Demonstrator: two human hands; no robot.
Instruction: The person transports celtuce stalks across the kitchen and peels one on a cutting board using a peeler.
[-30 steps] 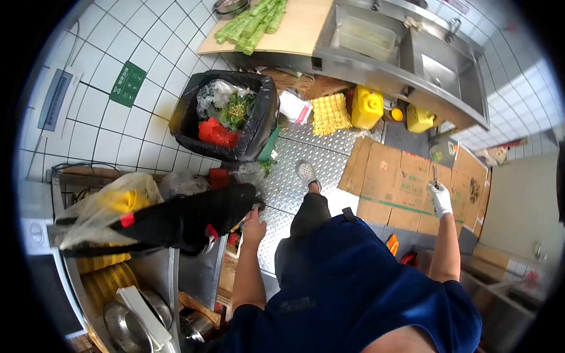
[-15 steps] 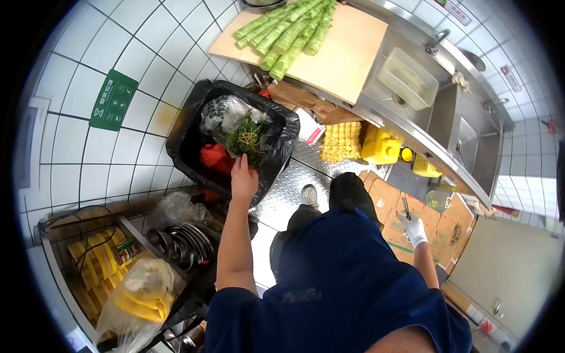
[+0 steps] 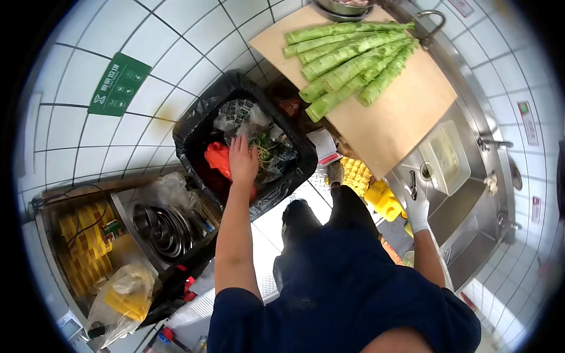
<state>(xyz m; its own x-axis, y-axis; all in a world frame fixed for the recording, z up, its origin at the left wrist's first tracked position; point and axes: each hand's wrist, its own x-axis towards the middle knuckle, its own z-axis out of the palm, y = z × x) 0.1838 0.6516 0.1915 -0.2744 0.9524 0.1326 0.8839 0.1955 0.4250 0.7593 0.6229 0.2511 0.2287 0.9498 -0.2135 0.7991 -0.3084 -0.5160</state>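
Left hand (image 3: 242,163) over the bin (image 3: 299,189), right hand (image 3: 417,213) gripping a tool (image 3: 413,185).
Left fingers loosely spread; gloved right fingers around the tool, near the sink; green stalks (image 3: 353,63) on the far tabletop (image 3: 415,120).

Green stalks (image 3: 353,65), a red bag (image 3: 218,159), yellow jug (image 3: 384,200).
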